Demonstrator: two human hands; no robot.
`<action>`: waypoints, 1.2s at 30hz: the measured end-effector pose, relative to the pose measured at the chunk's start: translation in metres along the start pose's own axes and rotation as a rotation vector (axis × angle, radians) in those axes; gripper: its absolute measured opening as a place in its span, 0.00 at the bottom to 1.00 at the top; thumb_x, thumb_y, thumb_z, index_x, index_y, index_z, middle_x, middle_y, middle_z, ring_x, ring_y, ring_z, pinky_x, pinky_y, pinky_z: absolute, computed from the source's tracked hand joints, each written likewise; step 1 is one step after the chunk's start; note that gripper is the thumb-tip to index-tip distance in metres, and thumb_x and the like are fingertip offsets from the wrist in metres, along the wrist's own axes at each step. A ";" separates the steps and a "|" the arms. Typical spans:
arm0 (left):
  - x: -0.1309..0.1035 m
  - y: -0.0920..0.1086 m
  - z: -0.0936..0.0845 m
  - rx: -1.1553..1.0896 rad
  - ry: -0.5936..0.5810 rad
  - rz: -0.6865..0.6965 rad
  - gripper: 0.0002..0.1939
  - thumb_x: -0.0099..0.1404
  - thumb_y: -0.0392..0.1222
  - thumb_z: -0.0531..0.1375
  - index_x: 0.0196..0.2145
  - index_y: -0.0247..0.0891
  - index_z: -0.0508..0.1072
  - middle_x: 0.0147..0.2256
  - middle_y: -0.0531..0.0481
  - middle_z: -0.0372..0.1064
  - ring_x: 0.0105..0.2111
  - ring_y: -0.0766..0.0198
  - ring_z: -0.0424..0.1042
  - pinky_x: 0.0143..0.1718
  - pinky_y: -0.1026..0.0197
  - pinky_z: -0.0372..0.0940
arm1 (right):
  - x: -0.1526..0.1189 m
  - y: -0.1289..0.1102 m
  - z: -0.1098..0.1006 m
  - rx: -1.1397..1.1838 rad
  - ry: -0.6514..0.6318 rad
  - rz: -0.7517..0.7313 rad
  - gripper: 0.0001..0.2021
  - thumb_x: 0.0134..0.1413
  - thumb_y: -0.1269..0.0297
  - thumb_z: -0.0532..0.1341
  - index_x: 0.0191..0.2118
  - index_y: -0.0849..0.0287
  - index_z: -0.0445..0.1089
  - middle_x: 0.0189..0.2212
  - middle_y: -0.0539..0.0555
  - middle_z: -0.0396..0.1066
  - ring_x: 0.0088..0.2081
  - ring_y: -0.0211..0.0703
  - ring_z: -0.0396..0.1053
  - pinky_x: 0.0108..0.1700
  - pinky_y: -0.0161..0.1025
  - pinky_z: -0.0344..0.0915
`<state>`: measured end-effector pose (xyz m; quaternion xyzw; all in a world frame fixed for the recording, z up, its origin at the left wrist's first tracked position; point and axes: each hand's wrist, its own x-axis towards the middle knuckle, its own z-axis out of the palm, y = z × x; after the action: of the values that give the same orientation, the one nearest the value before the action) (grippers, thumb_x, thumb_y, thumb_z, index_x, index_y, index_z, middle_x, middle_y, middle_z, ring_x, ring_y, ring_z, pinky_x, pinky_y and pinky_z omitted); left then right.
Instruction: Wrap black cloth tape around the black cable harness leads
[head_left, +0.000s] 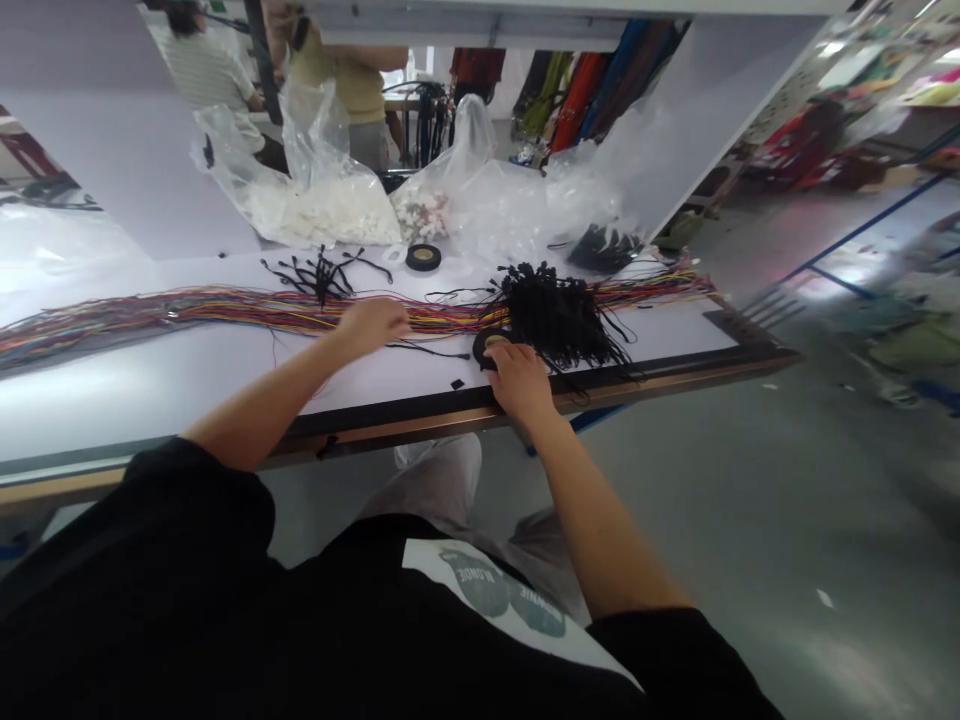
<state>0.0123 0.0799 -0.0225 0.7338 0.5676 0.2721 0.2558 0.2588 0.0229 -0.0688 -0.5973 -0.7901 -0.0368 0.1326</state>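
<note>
So my right hand (523, 383)'s got its fingers curled onto the tape roll (481, 352) near the bench (217, 375)'s front edge, while my left (369, 327), half-curled, can't tell if gripping, is over the wires (274, 314) running left to right.

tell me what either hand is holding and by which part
The right hand grips the black tape roll at its right side, near the core. Whether the left hand holds anything cannot be told.

Wires (225, 308) lie lengthwise along the table (172, 385); bags (499, 205) behind; cable pile (559, 315) over their right part.
</note>
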 end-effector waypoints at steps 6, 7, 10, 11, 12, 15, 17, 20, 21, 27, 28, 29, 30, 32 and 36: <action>0.003 0.012 0.054 0.431 -0.219 0.286 0.07 0.56 0.32 0.55 0.23 0.34 0.72 0.31 0.42 0.72 0.41 0.54 0.68 0.46 0.56 0.56 | -0.005 0.005 -0.005 0.195 0.048 0.108 0.14 0.50 0.71 0.54 0.43 0.61 0.69 0.43 0.62 0.72 0.48 0.55 0.62 0.47 0.48 0.57; 0.002 0.012 0.054 0.437 -0.210 0.287 0.08 0.57 0.32 0.54 0.23 0.34 0.71 0.31 0.41 0.72 0.41 0.53 0.68 0.46 0.55 0.56 | -0.009 0.006 -0.007 0.279 0.087 0.141 0.14 0.49 0.71 0.54 0.42 0.61 0.69 0.43 0.61 0.72 0.47 0.54 0.63 0.47 0.48 0.58; -0.009 0.020 0.050 0.322 -0.172 0.239 0.07 0.58 0.34 0.52 0.25 0.35 0.69 0.30 0.43 0.71 0.37 0.56 0.68 0.41 0.57 0.58 | -0.025 0.005 -0.012 0.596 0.198 0.225 0.12 0.47 0.66 0.56 0.40 0.58 0.68 0.40 0.57 0.73 0.42 0.49 0.66 0.47 0.47 0.60; -0.016 0.025 0.049 0.227 -0.174 0.203 0.07 0.59 0.35 0.51 0.27 0.36 0.68 0.29 0.46 0.70 0.34 0.59 0.68 0.38 0.59 0.59 | -0.032 0.002 -0.014 0.705 0.212 0.252 0.12 0.47 0.64 0.56 0.39 0.57 0.68 0.38 0.56 0.73 0.40 0.48 0.67 0.45 0.46 0.62; -0.024 0.032 0.048 0.104 -0.186 0.158 0.06 0.60 0.36 0.51 0.28 0.37 0.66 0.27 0.50 0.69 0.30 0.63 0.67 0.35 0.61 0.59 | -0.038 -0.002 -0.015 0.804 0.212 0.283 0.11 0.46 0.62 0.57 0.38 0.56 0.68 0.36 0.54 0.72 0.38 0.46 0.67 0.43 0.45 0.63; -0.052 0.053 0.050 -0.323 -0.257 0.029 0.04 0.61 0.35 0.49 0.34 0.38 0.63 0.23 0.57 0.63 0.19 0.71 0.60 0.25 0.67 0.56 | -0.055 -0.017 -0.022 1.018 0.213 0.375 0.11 0.44 0.59 0.59 0.36 0.56 0.68 0.32 0.52 0.71 0.33 0.43 0.66 0.37 0.41 0.64; -0.069 0.064 0.053 -0.580 -0.306 -0.030 0.06 0.61 0.36 0.49 0.38 0.38 0.62 0.23 0.58 0.60 0.16 0.74 0.54 0.20 0.69 0.50 | -0.063 -0.029 -0.028 1.077 0.225 0.392 0.11 0.43 0.59 0.59 0.35 0.56 0.68 0.31 0.51 0.70 0.31 0.41 0.66 0.36 0.40 0.64; -0.087 0.073 0.057 -0.717 -0.287 -0.043 0.09 0.62 0.38 0.50 0.40 0.38 0.64 0.24 0.57 0.59 0.16 0.75 0.51 0.18 0.69 0.47 | -0.070 -0.043 -0.040 1.066 0.242 0.379 0.09 0.44 0.62 0.58 0.34 0.56 0.68 0.30 0.51 0.70 0.31 0.40 0.65 0.35 0.39 0.63; -0.091 0.075 0.059 -0.701 -0.251 -0.026 0.09 0.62 0.39 0.50 0.40 0.38 0.66 0.24 0.57 0.60 0.18 0.74 0.53 0.20 0.69 0.49 | -0.071 -0.047 -0.045 1.047 0.243 0.371 0.08 0.44 0.62 0.58 0.34 0.56 0.68 0.30 0.50 0.71 0.30 0.40 0.65 0.34 0.38 0.63; -0.109 0.079 0.069 -0.724 -0.130 0.047 0.10 0.62 0.40 0.52 0.42 0.39 0.64 0.24 0.57 0.58 0.25 0.71 0.60 0.31 0.68 0.59 | -0.078 -0.060 -0.058 0.907 0.260 0.360 0.06 0.48 0.63 0.56 0.33 0.56 0.68 0.28 0.50 0.71 0.29 0.39 0.65 0.33 0.38 0.61; -0.111 0.079 0.072 -0.732 -0.128 0.043 0.10 0.62 0.39 0.51 0.42 0.39 0.64 0.24 0.57 0.58 0.25 0.71 0.59 0.31 0.68 0.59 | -0.079 -0.061 -0.058 0.887 0.281 0.357 0.07 0.49 0.62 0.55 0.33 0.56 0.68 0.29 0.51 0.71 0.29 0.40 0.65 0.33 0.38 0.61; -0.112 0.078 0.074 -0.736 -0.125 0.043 0.09 0.62 0.38 0.51 0.41 0.39 0.64 0.24 0.57 0.59 0.25 0.72 0.60 0.31 0.68 0.59 | -0.080 -0.061 -0.058 0.869 0.304 0.353 0.07 0.50 0.62 0.55 0.33 0.56 0.67 0.29 0.51 0.71 0.30 0.40 0.65 0.34 0.38 0.61; -0.113 0.078 0.077 -0.743 -0.118 0.046 0.08 0.62 0.38 0.51 0.40 0.39 0.64 0.25 0.57 0.60 0.26 0.71 0.60 0.32 0.68 0.60 | -0.081 -0.061 -0.057 0.851 0.327 0.348 0.07 0.50 0.62 0.54 0.34 0.56 0.67 0.30 0.51 0.71 0.31 0.40 0.66 0.34 0.38 0.62; -0.115 0.076 0.081 -0.767 -0.109 0.053 0.08 0.61 0.36 0.51 0.39 0.39 0.65 0.28 0.55 0.63 0.29 0.71 0.64 0.35 0.67 0.61 | -0.081 -0.062 -0.055 0.817 0.355 0.341 0.07 0.51 0.62 0.54 0.33 0.56 0.68 0.30 0.52 0.72 0.32 0.41 0.66 0.35 0.39 0.62; -0.117 0.077 0.084 -0.822 -0.093 0.072 0.07 0.60 0.35 0.51 0.38 0.38 0.65 0.34 0.52 0.67 0.34 0.68 0.67 0.39 0.64 0.63 | -0.080 -0.061 -0.052 0.757 0.387 0.338 0.07 0.50 0.61 0.55 0.32 0.56 0.68 0.29 0.51 0.72 0.32 0.41 0.67 0.36 0.40 0.62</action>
<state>0.0994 -0.0563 -0.0435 0.6015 0.3734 0.4514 0.5432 0.2295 -0.0805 -0.0329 -0.6096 -0.6001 0.1656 0.4908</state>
